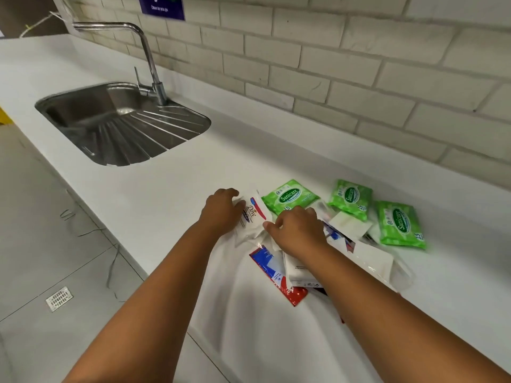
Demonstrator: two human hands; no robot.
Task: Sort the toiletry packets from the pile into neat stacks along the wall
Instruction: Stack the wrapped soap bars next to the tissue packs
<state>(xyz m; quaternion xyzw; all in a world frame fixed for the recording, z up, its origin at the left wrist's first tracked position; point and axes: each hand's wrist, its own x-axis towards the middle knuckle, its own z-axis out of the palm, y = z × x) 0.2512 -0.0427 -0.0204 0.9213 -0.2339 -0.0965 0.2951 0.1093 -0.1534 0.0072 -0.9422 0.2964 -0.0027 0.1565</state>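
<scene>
Nearest, a red-and-blue sachet [272,268] lies at the pile's front on the tabletop [166,183]. Above it, the right hand [297,230] pinches, it seems, the white Dove packet [253,214]; the left hand [222,210] curls round its far end. Light, crinkly, slippery film: grip by the edges. Beyond lie three green Sanicare packs [290,196], soft, nearer the wall [359,78].
</scene>
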